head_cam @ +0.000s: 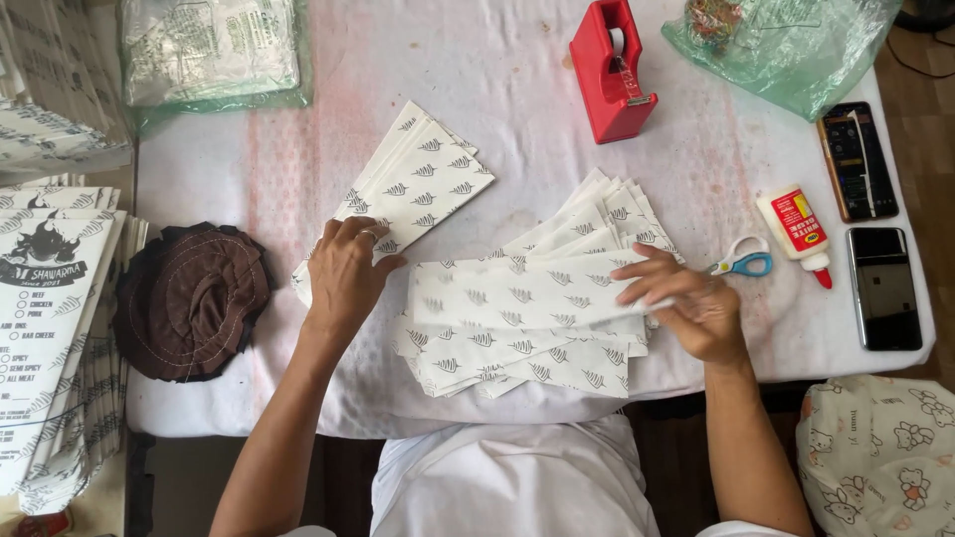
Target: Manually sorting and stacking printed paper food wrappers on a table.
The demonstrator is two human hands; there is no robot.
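A fanned pile of white paper sleeves with a grey leaf print [517, 318] lies in front of me on the white table [497, 89]. My right hand [686, 298] pinches the right end of the top sleeve of that pile. A second neat stack of the same sleeves [418, 184] lies tilted to the upper left. My left hand [346, 270] rests flat on the lower end of that stack, fingers bent over its edge.
A red tape dispenser [612, 70] stands at the back. Scissors [741, 261], a glue bottle [796, 231] and two phones [858, 161] lie at the right. A brown hat [189, 298] and stacks of printed bags [50, 328] sit at the left. Plastic bags lie along the back edge.
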